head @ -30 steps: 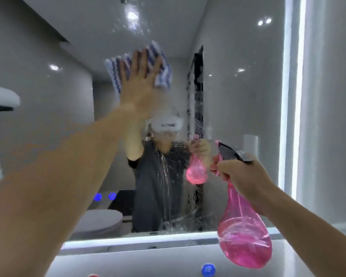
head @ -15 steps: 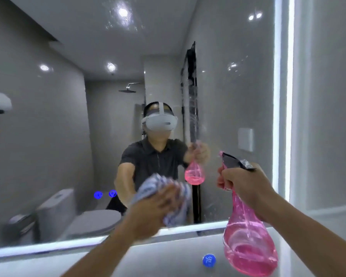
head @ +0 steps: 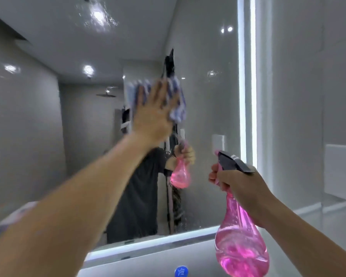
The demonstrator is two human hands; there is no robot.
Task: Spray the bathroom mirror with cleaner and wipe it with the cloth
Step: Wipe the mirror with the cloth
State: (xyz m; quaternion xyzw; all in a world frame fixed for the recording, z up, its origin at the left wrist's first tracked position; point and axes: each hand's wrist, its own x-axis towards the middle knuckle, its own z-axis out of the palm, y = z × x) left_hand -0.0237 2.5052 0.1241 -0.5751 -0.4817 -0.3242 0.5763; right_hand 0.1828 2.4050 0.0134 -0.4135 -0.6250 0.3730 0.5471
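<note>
Blue-striped cloth is getting pressed on the mirror, right of centre, under our flat, spread left hand. Our right hand is gripping the pink spray bottle upright by the lower right corner. Droplets are sitting up-left of the cloth, near the top edge.

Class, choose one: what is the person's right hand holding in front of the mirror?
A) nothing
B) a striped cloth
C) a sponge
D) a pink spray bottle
D: the right hand grips the neck of the pink spray bottle, while the left hand presses the striped cloth against the mirror.
</note>
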